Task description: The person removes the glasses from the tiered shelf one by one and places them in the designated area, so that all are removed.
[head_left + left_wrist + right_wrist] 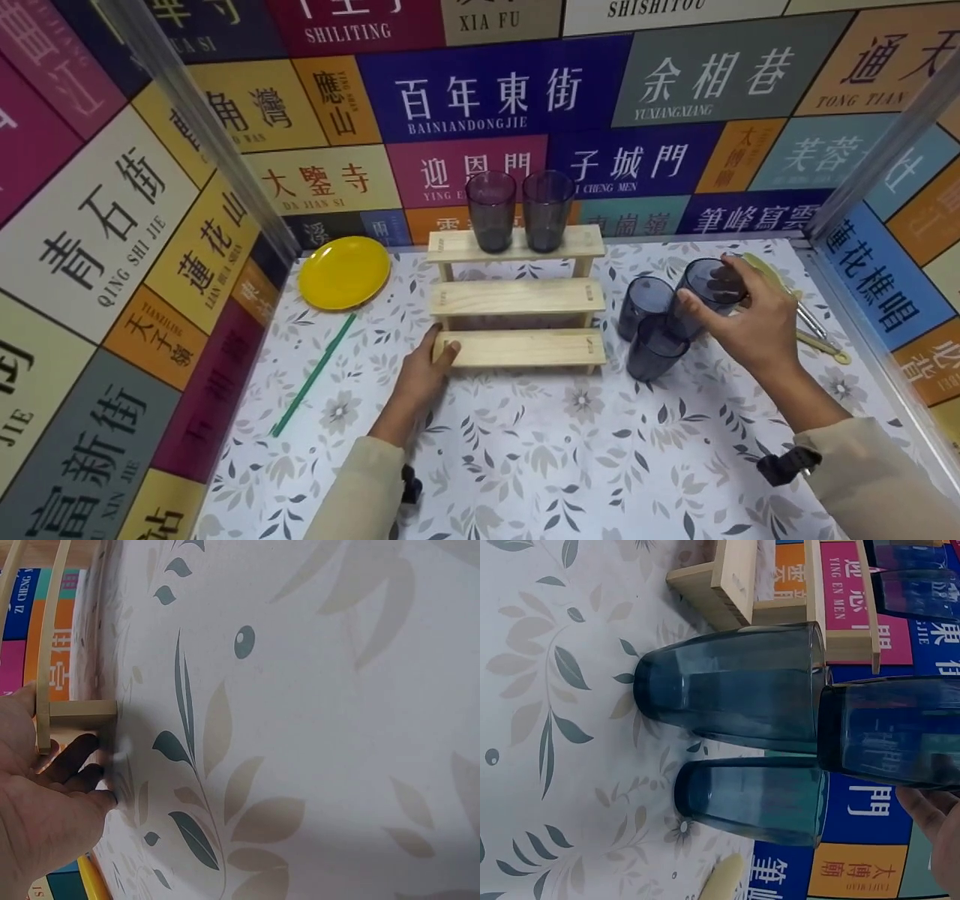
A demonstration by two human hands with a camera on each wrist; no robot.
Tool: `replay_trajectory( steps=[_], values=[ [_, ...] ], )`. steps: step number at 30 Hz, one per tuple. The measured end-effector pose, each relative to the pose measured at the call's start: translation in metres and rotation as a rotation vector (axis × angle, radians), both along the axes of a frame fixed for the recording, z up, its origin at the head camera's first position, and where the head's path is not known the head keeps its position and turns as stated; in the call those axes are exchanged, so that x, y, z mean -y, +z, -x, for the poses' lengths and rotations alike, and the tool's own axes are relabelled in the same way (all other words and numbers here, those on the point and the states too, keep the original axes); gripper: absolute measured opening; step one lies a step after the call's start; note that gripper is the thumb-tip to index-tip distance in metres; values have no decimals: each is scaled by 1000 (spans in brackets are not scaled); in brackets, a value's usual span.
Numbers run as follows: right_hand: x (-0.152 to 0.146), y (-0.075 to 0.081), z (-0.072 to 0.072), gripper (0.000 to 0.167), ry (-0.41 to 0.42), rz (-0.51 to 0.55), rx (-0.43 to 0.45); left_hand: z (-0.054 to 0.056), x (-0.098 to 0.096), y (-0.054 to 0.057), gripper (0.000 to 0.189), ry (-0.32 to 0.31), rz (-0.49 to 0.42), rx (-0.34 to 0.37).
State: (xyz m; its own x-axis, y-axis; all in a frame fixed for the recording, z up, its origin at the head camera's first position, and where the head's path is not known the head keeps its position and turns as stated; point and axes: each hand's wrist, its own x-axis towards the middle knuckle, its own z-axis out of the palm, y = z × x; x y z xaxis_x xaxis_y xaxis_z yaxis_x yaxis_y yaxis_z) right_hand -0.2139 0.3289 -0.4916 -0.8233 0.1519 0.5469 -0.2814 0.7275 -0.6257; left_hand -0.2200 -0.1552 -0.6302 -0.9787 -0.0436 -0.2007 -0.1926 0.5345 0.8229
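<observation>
My right hand (754, 319) grips a dark blue tumbler (709, 289) by its upper part. In the right wrist view this held tumbler (892, 731) is raised, its base about level with the rims of two others. Those two blue tumblers (646, 307) (727, 686) stand upright on the table, close together, right of a three-tier wooden stand. My left hand (424, 371) holds the left end of the stand's lowest shelf (517, 348), thumb on top and fingers at the edge. On the top shelf (517, 244) two more tumblers (491, 214) stand side by side.
A yellow plate (345, 272) lies at the back left, with a green straw (313, 375) in front of it. Behind the right hand are partly hidden utensils, one with a yellow handle (821, 343). Panels with printed signs (495, 90) enclose the back and sides of the flower-patterned table.
</observation>
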Motion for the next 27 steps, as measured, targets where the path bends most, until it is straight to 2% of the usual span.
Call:
replay_trajectory(
  steps=[15,22,27],
  values=[
    [-19,0,-10,80,-51,-7,7,1,0,1,81,9,-1,19],
    [-27,-1,-11,76,-25,7,-2,1,1,0,80,7,9,6],
    [-32,-7,-12,78,-32,7,-9,1,-1,2,81,15,2,34]
  ],
)
